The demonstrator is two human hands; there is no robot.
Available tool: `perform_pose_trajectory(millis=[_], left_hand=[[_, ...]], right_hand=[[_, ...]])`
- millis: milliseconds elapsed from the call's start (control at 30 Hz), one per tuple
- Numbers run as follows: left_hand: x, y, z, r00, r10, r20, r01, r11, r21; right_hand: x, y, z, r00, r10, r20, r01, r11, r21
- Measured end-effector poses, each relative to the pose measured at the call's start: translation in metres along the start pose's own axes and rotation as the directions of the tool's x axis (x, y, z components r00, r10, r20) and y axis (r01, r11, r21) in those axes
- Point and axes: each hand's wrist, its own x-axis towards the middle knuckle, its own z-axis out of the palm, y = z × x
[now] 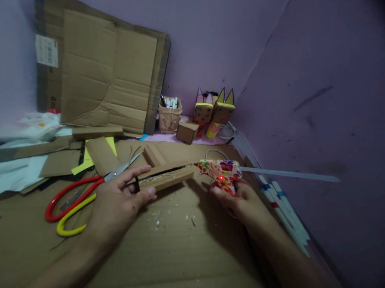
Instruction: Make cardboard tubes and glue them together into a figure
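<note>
My left hand (124,195) grips a long, narrow folded cardboard piece (168,179) by its left end, thumb in front and fingers behind. A dark open seam runs along its top, with pale strands that look like glue. My right hand (235,197) is wrapped round the handle of a flower-patterned glue gun (218,172) whose red light is on. Its nozzle points left, close to the right end of the cardboard piece; whether they touch I cannot tell. A long translucent glue stick (287,173) sticks out of the gun's back.
Scissors (74,197) with red and yellow handles lie beside my left hand. Cardboard scraps (62,161) are piled at the left. Large cardboard sheets (108,71) lean on the wall. A pen holder (170,119), small box (187,132) and paper figures (221,112) stand behind; white sticks (284,208) lie right.
</note>
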Motion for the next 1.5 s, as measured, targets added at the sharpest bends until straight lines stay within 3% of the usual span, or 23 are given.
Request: perform_pose_trajectory(millis=[100,167,367,500,600,667,733,800,867,1033,1233,1500], left_hand=[[0.002,-0.002,-0.002,0.995,-0.069,0.072,0.077,0.989,-0.126],[0.003,-0.004,-0.002,0.989,-0.1,0.107,0.118,0.976,-0.183],[0.002,-0.004,-0.005,0.977,-0.149,0.15,0.173,0.972,-0.161],[0.0,0.0,-0.004,0.983,-0.143,0.112,0.157,0.979,-0.128],[-0.002,0.005,-0.001,0.991,-0.124,0.059,0.129,0.989,-0.073],[-0.003,0.007,0.003,0.992,-0.12,0.031,0.121,0.992,-0.025],[-0.006,0.007,0.006,0.997,-0.078,0.006,0.078,0.997,0.031],[-0.008,0.004,0.007,1.0,0.006,-0.02,-0.004,0.994,0.106],[-0.01,0.0,0.008,0.993,0.108,-0.039,-0.099,0.978,0.182],[-0.01,-0.009,0.007,0.96,0.281,-0.012,-0.268,0.927,0.262],[-0.01,-0.014,0.011,0.933,0.361,-0.002,-0.353,0.913,0.206],[-0.014,-0.006,0.009,0.958,0.285,0.035,-0.286,0.939,0.19]], right_hand=[[0.007,0.001,0.0,0.995,0.073,0.061,-0.082,0.983,0.165],[0.011,0.005,0.0,0.998,0.064,0.012,-0.065,0.976,0.209],[0.021,0.017,-0.002,0.99,0.043,-0.132,-0.063,0.986,-0.151],[0.015,0.011,-0.006,0.974,0.038,-0.223,0.002,0.984,0.177],[0.001,0.0,-0.007,0.94,-0.051,-0.338,0.139,0.961,0.24],[-0.012,-0.006,-0.003,0.963,-0.107,-0.249,0.16,0.965,0.206],[-0.025,-0.009,0.004,0.987,-0.158,-0.014,0.158,0.978,0.138],[-0.034,-0.009,0.013,0.966,-0.181,0.184,0.176,0.983,0.043],[-0.039,-0.008,0.021,0.943,-0.21,0.26,0.226,0.974,-0.03],[-0.038,-0.006,0.029,0.895,-0.329,0.302,0.368,0.926,-0.08],[-0.035,-0.004,0.033,0.907,-0.3,0.295,0.342,0.934,-0.101],[-0.038,-0.005,0.033,0.927,-0.26,0.271,0.297,0.949,-0.104]])
